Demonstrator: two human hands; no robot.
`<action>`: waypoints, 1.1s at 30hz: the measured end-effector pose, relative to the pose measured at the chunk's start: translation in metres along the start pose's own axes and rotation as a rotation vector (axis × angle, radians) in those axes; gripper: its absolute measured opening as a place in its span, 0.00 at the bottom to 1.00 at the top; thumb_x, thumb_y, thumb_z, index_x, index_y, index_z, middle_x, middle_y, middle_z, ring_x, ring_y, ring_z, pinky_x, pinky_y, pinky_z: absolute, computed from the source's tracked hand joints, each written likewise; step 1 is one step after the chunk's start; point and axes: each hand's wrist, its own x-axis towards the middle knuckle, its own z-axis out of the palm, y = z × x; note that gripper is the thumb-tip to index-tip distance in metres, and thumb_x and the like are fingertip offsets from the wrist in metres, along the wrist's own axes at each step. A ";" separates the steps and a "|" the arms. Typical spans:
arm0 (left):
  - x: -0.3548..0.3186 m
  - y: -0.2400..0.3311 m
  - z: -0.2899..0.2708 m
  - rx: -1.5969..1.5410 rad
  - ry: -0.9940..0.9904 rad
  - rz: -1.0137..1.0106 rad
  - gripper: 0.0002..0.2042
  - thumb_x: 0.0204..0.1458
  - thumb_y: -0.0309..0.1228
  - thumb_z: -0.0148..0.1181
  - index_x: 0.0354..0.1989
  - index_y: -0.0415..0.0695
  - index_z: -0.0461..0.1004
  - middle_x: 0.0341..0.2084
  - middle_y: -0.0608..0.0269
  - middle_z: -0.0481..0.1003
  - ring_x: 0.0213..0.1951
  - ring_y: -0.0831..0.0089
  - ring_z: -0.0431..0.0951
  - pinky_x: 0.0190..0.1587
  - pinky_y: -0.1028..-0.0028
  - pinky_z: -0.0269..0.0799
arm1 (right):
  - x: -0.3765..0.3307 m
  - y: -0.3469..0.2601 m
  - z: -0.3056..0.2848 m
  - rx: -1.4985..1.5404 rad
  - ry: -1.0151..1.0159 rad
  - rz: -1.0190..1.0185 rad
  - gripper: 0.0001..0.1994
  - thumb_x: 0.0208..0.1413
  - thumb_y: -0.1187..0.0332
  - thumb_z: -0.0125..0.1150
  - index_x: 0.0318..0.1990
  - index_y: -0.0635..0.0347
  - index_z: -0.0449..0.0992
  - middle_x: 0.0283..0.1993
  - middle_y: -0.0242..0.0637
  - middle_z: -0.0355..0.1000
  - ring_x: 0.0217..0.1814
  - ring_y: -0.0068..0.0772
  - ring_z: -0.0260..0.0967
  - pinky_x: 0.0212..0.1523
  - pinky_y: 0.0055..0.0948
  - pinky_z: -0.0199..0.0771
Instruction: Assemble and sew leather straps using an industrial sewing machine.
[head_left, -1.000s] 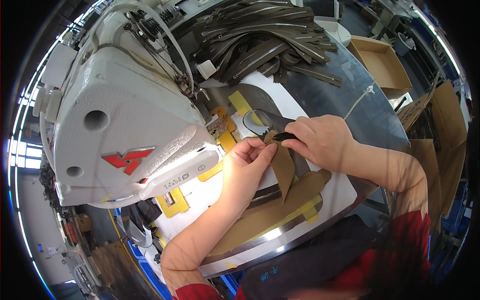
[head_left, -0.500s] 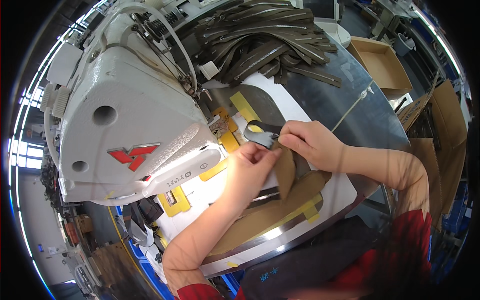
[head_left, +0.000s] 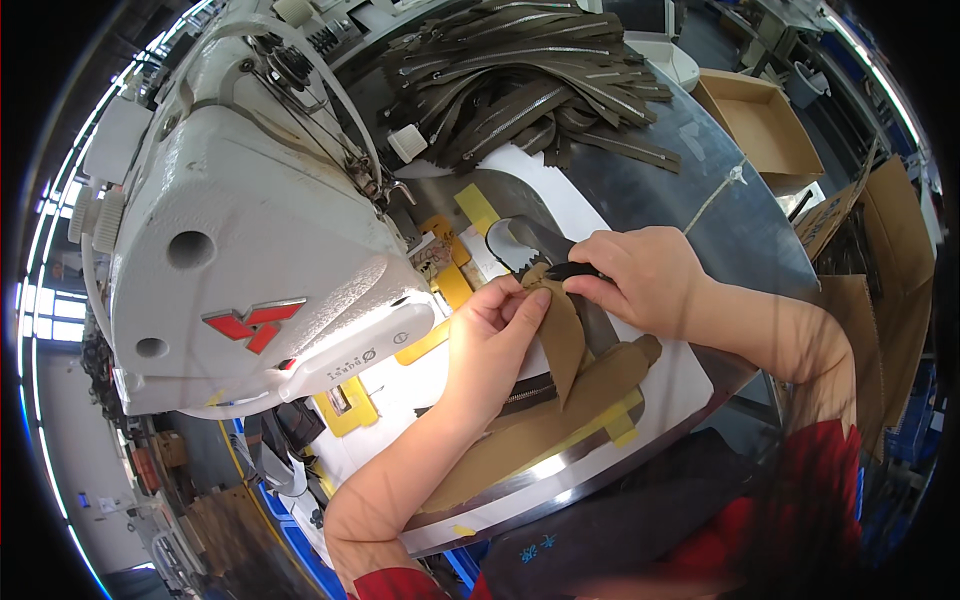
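Note:
My left hand pinches the upper edge of a brown fabric piece, thumb on top. Close beside it, my right hand is closed on a narrow black piece that meets the same edge; its kind is not clear. A dark grey strip curves in a loop just beyond the fingertips. Under the hanging fabric, part of a zipper with metal teeth shows. More brown fabric spreads over the near side of the work surface.
A white sewing machine stands at the left, its head close to my left hand. Dark zippers lie heaped at the back of the metal table. Yellow guide plates sit by the machine. Cardboard boxes stand at the right.
The brown fabric's upper edge has come up between my fingertips. My right hand has turned slightly, and the black piece now shows in it. The dark strip's loop has shifted.

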 end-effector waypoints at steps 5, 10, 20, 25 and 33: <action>-0.001 0.000 0.002 -0.078 -0.003 0.015 0.04 0.55 0.24 0.56 0.36 0.37 0.72 0.27 0.67 0.76 0.28 0.87 0.71 0.31 0.85 0.65 | -0.002 0.000 -0.001 -0.071 -0.002 -0.035 0.12 0.52 0.57 0.58 0.34 0.54 0.70 0.25 0.30 0.68 0.21 0.34 0.69 0.19 0.29 0.66; 0.000 -0.004 -0.002 -0.017 -0.001 -0.011 0.03 0.55 0.25 0.56 0.33 0.39 0.72 0.24 0.69 0.75 0.25 0.88 0.70 0.27 0.86 0.62 | -0.002 -0.003 0.003 -0.088 0.035 -0.038 0.11 0.53 0.57 0.58 0.33 0.54 0.70 0.24 0.30 0.67 0.21 0.34 0.69 0.19 0.28 0.66; 0.003 -0.001 -0.002 0.139 0.030 -0.060 0.04 0.54 0.26 0.57 0.31 0.39 0.72 0.22 0.69 0.75 0.23 0.88 0.69 0.26 0.86 0.62 | 0.006 -0.007 0.003 0.538 -0.131 0.368 0.10 0.56 0.62 0.55 0.37 0.61 0.71 0.29 0.38 0.71 0.27 0.41 0.69 0.30 0.29 0.68; 0.005 0.000 0.002 -0.082 0.028 -0.018 0.03 0.54 0.26 0.57 0.33 0.40 0.72 0.24 0.69 0.75 0.25 0.87 0.70 0.29 0.85 0.64 | 0.025 0.020 -0.016 0.213 -0.026 0.453 0.11 0.52 0.63 0.59 0.38 0.60 0.72 0.31 0.38 0.70 0.34 0.41 0.67 0.37 0.31 0.66; 0.011 -0.015 -0.007 -0.097 0.002 -0.002 0.05 0.56 0.29 0.55 0.36 0.41 0.72 0.26 0.70 0.74 0.28 0.85 0.70 0.32 0.84 0.64 | 0.012 -0.020 -0.003 0.137 0.032 -0.143 0.13 0.44 0.60 0.65 0.33 0.57 0.73 0.31 0.36 0.67 0.33 0.41 0.67 0.33 0.35 0.66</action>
